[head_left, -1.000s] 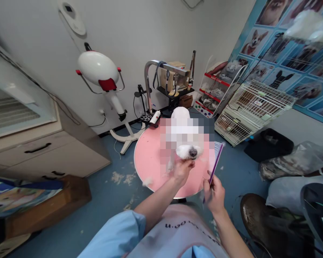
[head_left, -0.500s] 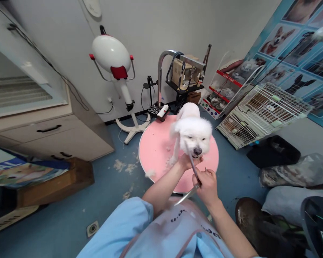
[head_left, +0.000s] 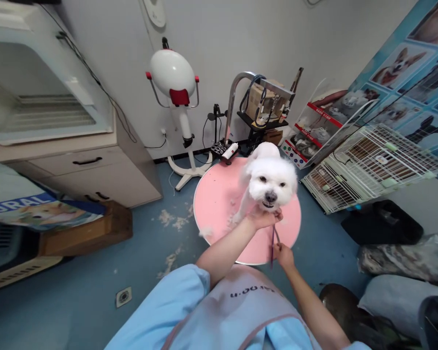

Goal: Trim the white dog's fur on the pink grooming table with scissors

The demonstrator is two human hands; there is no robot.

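Observation:
A white, fluffy dog point(head_left: 273, 182) stands on the round pink grooming table point(head_left: 217, 194), its face toward me. My left hand point(head_left: 264, 218) is cupped under its chin, fingers curled at the jaw and holding the head. Lower and to the right, my right hand point(head_left: 284, 255) is closed on a pair of scissors point(head_left: 272, 245). Their thin blades look slightly blurred and stand roughly upright, apart from the dog's face.
A tool tray with a white clipper point(head_left: 229, 151) sits at the table's far edge, below a metal grooming arm point(head_left: 233, 92). A white stand dryer point(head_left: 173, 73) is behind. Wire cages point(head_left: 372, 165) stand right, a drawer cabinet point(head_left: 95, 170) left. Cut hair point(head_left: 173, 221) lies on the floor.
My right hand has lowered, taking the scissors away from the dog's muzzle. The dog's head is raised more toward me, my left hand still beneath its chin. The view has shifted left.

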